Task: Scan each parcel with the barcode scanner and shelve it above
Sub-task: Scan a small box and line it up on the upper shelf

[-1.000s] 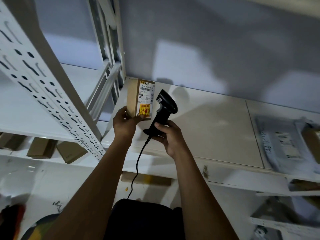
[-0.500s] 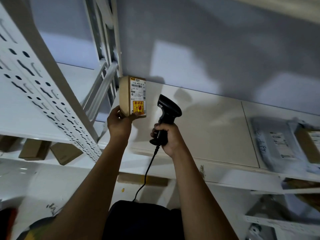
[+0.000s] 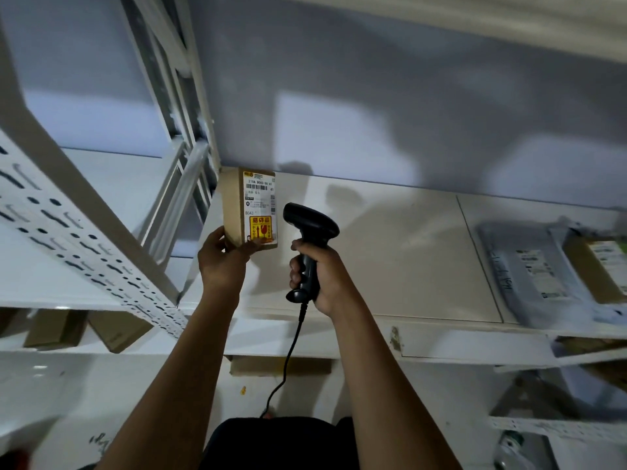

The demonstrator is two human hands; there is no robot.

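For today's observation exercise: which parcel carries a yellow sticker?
The upright brown box held by the left hand, at the left end of the shelf. The grey bag and far-right box show no yellow.

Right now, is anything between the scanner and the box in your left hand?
In the head view, only a narrow strip of bare white shelf shows between the barcode scanner and the cardboard box; nothing blocks its label.

The parcel (image 3: 249,206) sits on the shelf (image 3: 390,249) in its rear left corner, at the wall and beside the upright (image 3: 200,137). The barcode scanner (image 3: 310,239) is just right of the parcel. Other packages (image 3: 532,269) lie at the shelf's right end.
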